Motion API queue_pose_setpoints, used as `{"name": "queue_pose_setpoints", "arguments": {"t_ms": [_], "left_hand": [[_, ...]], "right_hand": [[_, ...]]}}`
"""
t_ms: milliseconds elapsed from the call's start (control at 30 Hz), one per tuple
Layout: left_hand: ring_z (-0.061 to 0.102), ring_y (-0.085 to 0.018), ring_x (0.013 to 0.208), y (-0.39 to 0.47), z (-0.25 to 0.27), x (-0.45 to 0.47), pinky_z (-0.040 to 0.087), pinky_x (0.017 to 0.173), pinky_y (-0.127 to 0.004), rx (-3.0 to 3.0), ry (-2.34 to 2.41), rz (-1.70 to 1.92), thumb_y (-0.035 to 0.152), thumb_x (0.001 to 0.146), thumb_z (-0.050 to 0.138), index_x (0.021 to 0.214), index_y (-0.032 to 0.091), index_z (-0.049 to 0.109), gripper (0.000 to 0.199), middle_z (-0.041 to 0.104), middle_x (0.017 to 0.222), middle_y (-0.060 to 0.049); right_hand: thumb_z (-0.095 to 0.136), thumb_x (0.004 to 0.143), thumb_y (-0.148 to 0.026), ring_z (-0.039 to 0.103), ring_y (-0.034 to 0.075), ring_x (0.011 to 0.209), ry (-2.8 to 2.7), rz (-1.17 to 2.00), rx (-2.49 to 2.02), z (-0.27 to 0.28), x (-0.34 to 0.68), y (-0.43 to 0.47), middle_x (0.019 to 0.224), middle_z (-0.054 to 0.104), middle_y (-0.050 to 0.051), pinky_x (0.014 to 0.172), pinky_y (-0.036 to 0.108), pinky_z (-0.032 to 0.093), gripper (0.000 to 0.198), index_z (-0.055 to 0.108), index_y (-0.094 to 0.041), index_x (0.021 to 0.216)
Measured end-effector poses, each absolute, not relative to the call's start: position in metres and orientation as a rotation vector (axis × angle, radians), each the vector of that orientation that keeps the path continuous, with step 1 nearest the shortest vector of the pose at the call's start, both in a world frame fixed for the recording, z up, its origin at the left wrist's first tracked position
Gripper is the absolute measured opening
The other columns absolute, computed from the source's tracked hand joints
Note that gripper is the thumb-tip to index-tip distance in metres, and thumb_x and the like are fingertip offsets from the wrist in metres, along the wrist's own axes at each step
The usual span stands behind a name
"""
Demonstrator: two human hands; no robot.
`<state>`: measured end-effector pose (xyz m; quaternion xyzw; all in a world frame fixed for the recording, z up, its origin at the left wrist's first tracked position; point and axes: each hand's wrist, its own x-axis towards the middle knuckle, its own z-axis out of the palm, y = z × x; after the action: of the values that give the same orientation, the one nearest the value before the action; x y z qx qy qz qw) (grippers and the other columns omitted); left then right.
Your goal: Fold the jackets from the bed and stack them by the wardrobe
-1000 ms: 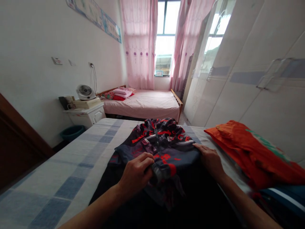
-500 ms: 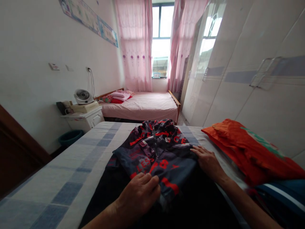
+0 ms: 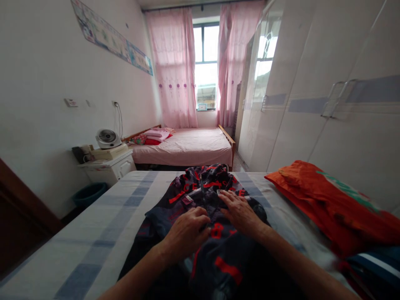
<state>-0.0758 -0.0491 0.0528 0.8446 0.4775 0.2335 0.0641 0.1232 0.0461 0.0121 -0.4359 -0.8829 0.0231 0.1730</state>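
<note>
A dark zip-up jacket point(image 3: 215, 179) with red lettering lies front side up, its collar toward the far end of the bed. Close to the zipper's lower part, my left hand point(image 3: 190, 228) has its fingers curled down on the jacket cloth. To its right, my right hand point(image 3: 240, 212) rests on the jacket's chest with fingers stretched and slightly apart. Folds under both palms are hidden. The jacket's lower part is dark and partly covered by my forearms.
Blue-and-white checked sheet point(image 3: 109, 216) covers the near bed. Orange cloth point(image 3: 325, 200) lies to the right, above a dark blue item with a white stripe point(image 3: 378, 264). A pink bed point(image 3: 193, 146), cabinet with fan point(image 3: 108, 138), bin point(image 3: 89, 194) and wardrobe point(image 3: 300, 112) surround it.
My right hand has moved left from the jacket's right edge onto its chest. My left hand has moved up toward the zipper. The view has tilted slightly upward.
</note>
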Motion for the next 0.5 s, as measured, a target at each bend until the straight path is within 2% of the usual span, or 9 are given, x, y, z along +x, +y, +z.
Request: {"name": "queue_pose_setpoints", "arguments": {"t_ms": [67, 133, 233, 300, 400, 500], "left_hand": [[0.058, -0.016, 0.093, -0.031, 0.034, -0.069, 0.046, 0.085, -0.027, 2.568, 1.379, 0.712, 0.02, 0.081, 0.057, 0.093, 0.021, 0.066, 0.015, 0.062, 0.099, -0.003], [0.058, -0.016, 0.094, -0.02, 0.008, -0.061, 0.045, 0.085, -0.027, 2.588, 1.305, 0.711, 0.02, 0.078, 0.061, 0.094, 0.024, 0.067, 0.017, 0.062, 0.101, -0.001], [0.057, -0.017, 0.096, -0.013, -0.03, -0.052, 0.044, 0.084, -0.029, 2.575, 1.278, 0.814, 0.02, 0.075, 0.064, 0.095, 0.026, 0.065, 0.021, 0.063, 0.104, 0.0], [0.058, -0.017, 0.096, -0.01, -0.047, -0.05, 0.043, 0.082, -0.03, 2.582, 1.273, 0.915, 0.02, 0.073, 0.064, 0.094, 0.026, 0.063, 0.022, 0.063, 0.102, 0.0], [0.06, -0.016, 0.09, -0.001, -0.066, -0.05, 0.043, 0.077, -0.028, 2.641, 1.232, 1.023, 0.022, 0.071, 0.065, 0.09, 0.025, 0.062, 0.019, 0.065, 0.096, 0.0], [0.062, -0.014, 0.083, 0.013, -0.088, -0.048, 0.044, 0.071, -0.026, 2.734, 1.199, 1.121, 0.031, 0.072, 0.069, 0.086, 0.026, 0.062, 0.017, 0.066, 0.09, 0.002]], "right_hand": [[0.046, 0.084, -0.027, 0.043, 0.025, 0.125, -2.492, 0.108, -1.351, 0.005, 0.121, 0.057, 0.135, 0.05, 0.011, 0.101, 0.043, 0.033, 0.045, 0.049, -0.02, 0.128], [0.05, 0.08, -0.025, 0.054, 0.025, 0.112, -2.505, 0.156, -1.418, -0.002, 0.124, 0.068, 0.119, 0.062, 0.012, 0.093, 0.038, 0.04, 0.037, 0.06, -0.019, 0.115], [0.05, 0.08, -0.026, 0.065, 0.021, 0.091, -2.492, 0.194, -1.446, -0.003, 0.131, 0.091, 0.095, 0.071, 0.007, 0.079, 0.03, 0.046, 0.026, 0.067, -0.021, 0.099], [0.043, 0.084, -0.029, 0.066, 0.019, 0.09, -2.417, 0.194, -1.475, 0.004, 0.134, 0.113, 0.097, 0.071, 0.006, 0.076, 0.028, 0.047, 0.031, 0.064, -0.022, 0.105], [0.038, 0.086, -0.027, 0.061, 0.019, 0.104, -2.272, 0.182, -1.515, 0.015, 0.132, 0.156, 0.115, 0.065, 0.01, 0.085, 0.028, 0.044, 0.039, 0.056, -0.017, 0.119], [0.038, 0.085, -0.028, 0.061, 0.021, 0.103, -2.15, 0.211, -1.566, 0.019, 0.123, 0.204, 0.113, 0.065, 0.013, 0.085, 0.03, 0.044, 0.041, 0.056, -0.013, 0.119]]}}
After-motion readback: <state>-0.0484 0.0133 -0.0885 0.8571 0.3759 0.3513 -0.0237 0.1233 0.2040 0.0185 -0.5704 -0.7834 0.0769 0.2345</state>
